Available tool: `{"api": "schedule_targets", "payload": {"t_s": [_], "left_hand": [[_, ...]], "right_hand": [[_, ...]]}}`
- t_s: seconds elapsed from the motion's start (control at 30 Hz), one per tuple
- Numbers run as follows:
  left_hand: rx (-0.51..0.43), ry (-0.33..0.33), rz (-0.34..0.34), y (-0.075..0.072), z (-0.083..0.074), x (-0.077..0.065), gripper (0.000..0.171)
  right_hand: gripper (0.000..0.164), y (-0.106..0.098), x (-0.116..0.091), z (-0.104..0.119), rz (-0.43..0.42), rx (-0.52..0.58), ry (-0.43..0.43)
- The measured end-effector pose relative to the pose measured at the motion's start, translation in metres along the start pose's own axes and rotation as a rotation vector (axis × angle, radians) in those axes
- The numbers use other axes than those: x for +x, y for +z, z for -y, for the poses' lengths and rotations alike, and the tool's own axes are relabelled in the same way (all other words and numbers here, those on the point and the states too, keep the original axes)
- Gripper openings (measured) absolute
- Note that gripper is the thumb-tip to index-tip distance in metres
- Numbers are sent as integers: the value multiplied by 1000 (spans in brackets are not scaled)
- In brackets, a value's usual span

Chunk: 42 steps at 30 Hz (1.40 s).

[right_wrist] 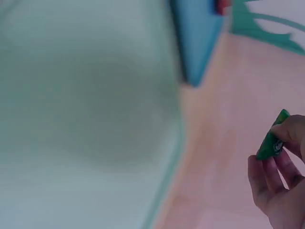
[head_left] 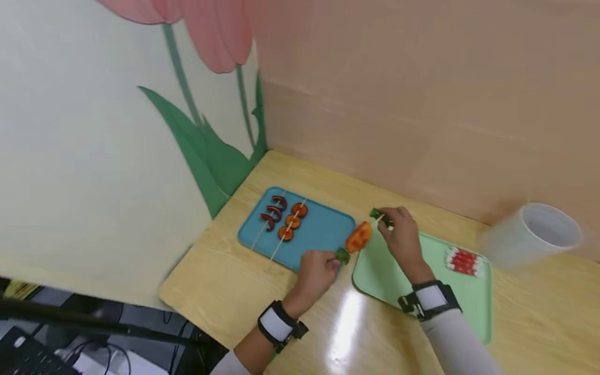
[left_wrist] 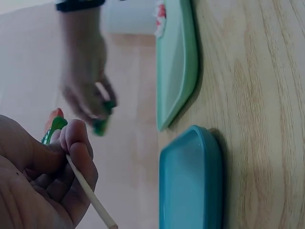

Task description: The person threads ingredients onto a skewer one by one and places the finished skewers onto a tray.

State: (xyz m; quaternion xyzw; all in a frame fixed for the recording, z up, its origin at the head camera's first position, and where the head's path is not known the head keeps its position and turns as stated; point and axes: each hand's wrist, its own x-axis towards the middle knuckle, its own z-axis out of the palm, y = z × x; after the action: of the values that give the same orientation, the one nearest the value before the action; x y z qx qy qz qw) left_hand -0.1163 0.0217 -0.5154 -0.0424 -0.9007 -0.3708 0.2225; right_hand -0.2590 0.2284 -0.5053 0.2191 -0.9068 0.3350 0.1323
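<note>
Wooden skewer (left_wrist: 90, 192) pinched by the left hand (head_left: 316, 274), seemingly for steadiness, its far end beside the right hand (head_left: 401, 238), which pinches a green piece (right_wrist: 272, 144).

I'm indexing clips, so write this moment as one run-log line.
left hand: holds skewer; right hand: pinches green piece; blue tray: two loaded skewers; green tray: red-and-white pieces
</note>
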Motion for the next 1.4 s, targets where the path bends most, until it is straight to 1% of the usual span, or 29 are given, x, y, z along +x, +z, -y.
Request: {"api": "schedule_targets", "payload": {"t_s": [0.03, 0.1, 0.17, 0.23, 0.33, 0.47, 0.6, 0.73, 0.8, 0.9, 1.1, 1.17, 1.27, 1.4], "left_hand": [[-7, -31, -16, -10, 5, 1, 24], [-15, -73, -34, -25, 13, 0, 22], [-36, -95, -39, -35, 17, 0, 22], [-46, -102, -50, -40, 17, 0, 22], [-62, -103, -64, -43, 16, 1, 20], [-65, -100, -64, -41, 13, 2, 19], [-45, -95, -48, -39, 11, 3, 20], [-62, -97, -18, -39, 7, 3, 21], [-75, -95, -6, -38, 5, 2, 21], [-89, -89, 9, -37, 2, 2, 21], [-75, -69, 22, -33, -6, 3, 23], [-64, -63, 20, -31, -9, 3, 24], [-71, -58, 26, -28, -13, 3, 27], [-104, -53, 45, -25, -17, 4, 33]], "right_hand": [[30, 6, 12, 15, 27, 58, 9], [31, 10, 28, 42, 80, 172, 41], [32, 10, 35, 59, 115, 249, 75], [35, 5, 38, 70, 136, 293, 114], [37, -3, 38, 76, 141, 309, 152], [38, -14, 38, 76, 133, 322, 190], [38, -22, 33, 74, 122, 326, 229], [37, -28, 27, 74, 102, 308, 242], [36, -30, 24, 75, 90, 303, 237], [34, -34, 20, 77, 61, 270, 196], [32, -40, 9, 81, -18, 130, 19], [31, -42, 5, 82, -46, 90, -26], [28, -46, 0, 84, -85, 39, -65], [26, -51, -7, 87, -119, -18, -73]]}}
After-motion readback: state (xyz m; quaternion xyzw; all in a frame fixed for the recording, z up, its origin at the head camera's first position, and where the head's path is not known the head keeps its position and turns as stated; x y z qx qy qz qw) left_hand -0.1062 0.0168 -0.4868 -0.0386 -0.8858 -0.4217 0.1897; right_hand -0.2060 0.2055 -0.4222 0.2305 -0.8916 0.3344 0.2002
